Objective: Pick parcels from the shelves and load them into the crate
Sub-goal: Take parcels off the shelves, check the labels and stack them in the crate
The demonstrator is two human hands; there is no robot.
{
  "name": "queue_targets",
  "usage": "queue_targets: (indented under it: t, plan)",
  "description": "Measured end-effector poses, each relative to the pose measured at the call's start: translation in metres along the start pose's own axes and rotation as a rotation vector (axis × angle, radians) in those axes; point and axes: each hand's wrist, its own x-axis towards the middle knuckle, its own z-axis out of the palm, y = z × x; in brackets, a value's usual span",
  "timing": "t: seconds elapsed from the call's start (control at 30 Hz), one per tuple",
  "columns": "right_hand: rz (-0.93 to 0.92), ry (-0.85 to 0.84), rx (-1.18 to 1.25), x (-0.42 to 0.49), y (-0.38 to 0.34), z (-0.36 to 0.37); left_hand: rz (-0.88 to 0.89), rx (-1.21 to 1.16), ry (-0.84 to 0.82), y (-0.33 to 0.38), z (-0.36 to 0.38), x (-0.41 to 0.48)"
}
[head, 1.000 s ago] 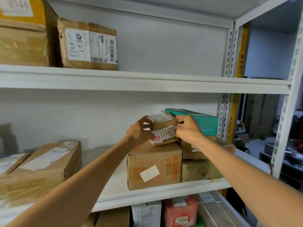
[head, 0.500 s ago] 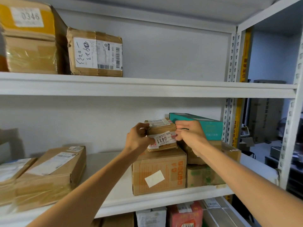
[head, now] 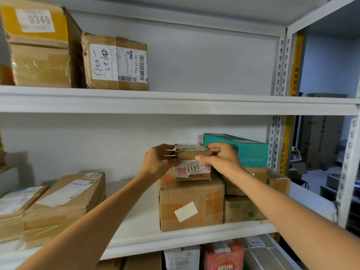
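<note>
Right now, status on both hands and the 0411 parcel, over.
Left grip and right grip both hold the 0411 parcel. Parcel atop the orange-printed box. Teal box close beside right grip.

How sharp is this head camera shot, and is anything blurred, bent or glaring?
Head view: the small parcel is sharp enough to read 0411 on its label; the taped boxes at left look smeared; the shelf upright at right leans from wide-angle distortion; film on the 0346 box throws mild glare.
</note>
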Motion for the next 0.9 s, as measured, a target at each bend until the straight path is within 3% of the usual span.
queue_targets:
  t: [0.13,0.23,0.33,0.43,0.6,0.77,0.9]
  plan:
    - [0.048,-0.074,-0.011,0.009,0.001,0.001,-0.101,-0.017,-0.003,0.001,-0.002,0.011]
    - [0.079,-0.164,0.024,0.017,0.008,0.005,-0.202,-0.131,-0.113,0.002,-0.002,0.014]
    - [0.119,-0.178,0.116,0.018,0.011,0.007,-0.264,-0.242,-0.234,0.000,0.002,0.013]
    - [0.179,-0.176,0.274,0.015,0.012,0.007,-0.295,-0.284,-0.247,0.000,0.007,0.012]
    - [0.210,-0.166,0.409,-0.001,0.002,0.008,-0.272,-0.388,-0.235,0.007,0.004,0.001]
    - [0.072,-0.040,0.312,-0.022,-0.001,0.001,-0.157,-0.469,-0.210,0.022,-0.005,-0.026]
    - [0.029,-0.068,0.217,-0.041,-0.001,-0.005,-0.086,-0.482,-0.226,0.030,-0.007,-0.045]
